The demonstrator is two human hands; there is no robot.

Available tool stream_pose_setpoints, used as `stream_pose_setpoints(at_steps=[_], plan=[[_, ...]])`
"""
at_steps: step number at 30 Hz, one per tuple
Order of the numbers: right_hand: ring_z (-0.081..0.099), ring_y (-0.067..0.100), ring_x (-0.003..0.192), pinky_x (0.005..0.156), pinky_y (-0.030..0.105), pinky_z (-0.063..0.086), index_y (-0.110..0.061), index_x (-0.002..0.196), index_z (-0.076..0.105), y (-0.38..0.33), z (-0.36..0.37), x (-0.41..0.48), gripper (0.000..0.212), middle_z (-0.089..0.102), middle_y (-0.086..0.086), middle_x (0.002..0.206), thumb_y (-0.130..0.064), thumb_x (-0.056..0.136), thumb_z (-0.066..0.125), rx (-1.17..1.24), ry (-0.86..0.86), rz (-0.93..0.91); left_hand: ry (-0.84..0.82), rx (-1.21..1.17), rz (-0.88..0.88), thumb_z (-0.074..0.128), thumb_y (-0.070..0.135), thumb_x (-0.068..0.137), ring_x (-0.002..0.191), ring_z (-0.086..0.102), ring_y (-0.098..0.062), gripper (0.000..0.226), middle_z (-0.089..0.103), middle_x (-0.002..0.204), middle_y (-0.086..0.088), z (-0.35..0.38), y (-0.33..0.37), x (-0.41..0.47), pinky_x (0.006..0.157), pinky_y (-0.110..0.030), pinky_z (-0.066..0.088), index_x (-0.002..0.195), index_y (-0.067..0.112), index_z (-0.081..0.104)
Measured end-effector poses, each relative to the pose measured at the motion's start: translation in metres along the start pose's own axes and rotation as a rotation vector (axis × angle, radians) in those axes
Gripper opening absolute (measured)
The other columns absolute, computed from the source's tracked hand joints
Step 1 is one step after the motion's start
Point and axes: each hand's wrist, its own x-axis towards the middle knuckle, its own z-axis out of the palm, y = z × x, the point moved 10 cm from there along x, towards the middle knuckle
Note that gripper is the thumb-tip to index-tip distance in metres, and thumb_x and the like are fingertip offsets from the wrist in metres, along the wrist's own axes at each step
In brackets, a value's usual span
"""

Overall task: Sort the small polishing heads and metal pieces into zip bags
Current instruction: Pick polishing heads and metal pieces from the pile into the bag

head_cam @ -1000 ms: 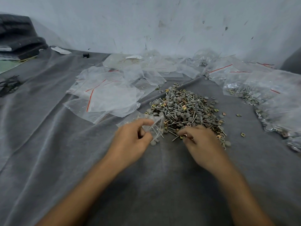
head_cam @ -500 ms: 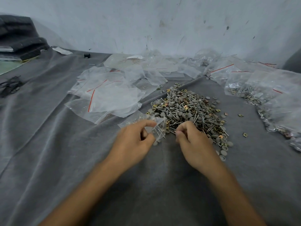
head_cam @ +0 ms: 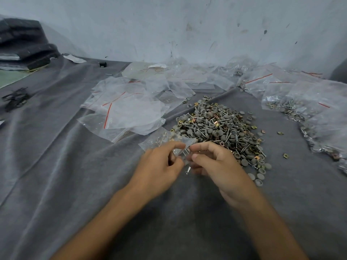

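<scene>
A heap of grey polishing heads, pins and brass metal pieces lies on the grey cloth right of centre. Just left of the heap, my left hand pinches the mouth of a small clear zip bag that holds a few pieces. My right hand is at the same bag's mouth, thumb and forefinger curled together; what they pinch is too small to make out. The bag's lower corner shows between the two hands.
Several empty zip bags with red strips lie left of the heap and along the wall. Filled bags sit at the right. Dark folded fabric is stacked far left, with black ties below it. Loose pieces dot the cloth.
My right hand has left the near edge of the heap and moved left to the bag's mouth. My left hand has kept hold of the bag.
</scene>
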Motion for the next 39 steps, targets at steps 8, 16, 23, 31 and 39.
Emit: stream_pose_setpoints(at_steps=[8, 16, 23, 31, 39], plan=[[0.063, 0.004, 0.075, 0.065, 0.015, 0.048, -0.029, 0.089, 0.072, -0.024, -0.010, -0.004, 0.005, 0.069, -0.015, 0.083, -0.027, 0.088, 0.076, -0.660, 0.017, -0.216, 0.057, -0.039, -0.020, 0.063, 0.018, 0.091, 0.061, 0.058, -0.002, 0.032, 0.061, 0.064, 0.014, -0.007, -0.007, 0.005, 0.062, -0.016, 0.043, 0.119, 0.033, 0.069], [0.048, 0.012, 0.099, 0.088, 0.031, 0.041, -0.028, 0.095, 0.065, -0.007, 0.037, -0.014, 0.004, 0.046, -0.015, 0.091, -0.032, 0.096, 0.066, -1.017, -0.200, -0.314, 0.102, -0.078, -0.027, 0.066, 0.018, 0.091, 0.057, 0.055, 0.000, 0.032, 0.060, 0.061, 0.012, -0.014, -0.014, 0.008, 0.062, -0.023, 0.045, 0.119, 0.032, 0.071], [0.051, 0.001, 0.071, 0.066, 0.022, 0.036, -0.030, 0.092, 0.056, -0.013, 0.003, -0.006, 0.011, 0.056, -0.012, 0.079, -0.034, 0.102, 0.053, -0.686, -0.005, -0.206, 0.070, -0.035, -0.025, 0.063, 0.020, 0.091, 0.061, 0.059, -0.002, 0.032, 0.062, 0.065, 0.012, -0.013, -0.009, 0.007, 0.066, -0.028, 0.051, 0.120, 0.034, 0.069], [0.062, 0.009, 0.070, 0.073, 0.043, 0.054, -0.026, 0.092, 0.069, -0.006, -0.003, 0.001, 0.012, 0.070, -0.004, 0.076, -0.036, 0.096, 0.064, -0.426, 0.115, -0.129, 0.006, 0.074, 0.021, 0.060, 0.022, 0.091, 0.068, 0.061, -0.005, 0.035, 0.063, 0.066, 0.012, -0.005, 0.005, 0.000, 0.072, -0.035, 0.054, 0.124, 0.034, 0.067], [0.069, 0.002, 0.080, 0.078, 0.030, 0.055, -0.026, 0.097, 0.074, -0.006, -0.005, 0.004, 0.009, 0.075, -0.010, 0.084, -0.032, 0.094, 0.069, -0.384, 0.158, -0.167, -0.002, 0.033, 0.033, 0.059, 0.027, 0.092, 0.068, 0.062, -0.004, 0.033, 0.063, 0.071, 0.017, -0.001, 0.006, -0.001, 0.064, -0.027, 0.048, 0.123, 0.037, 0.065]])
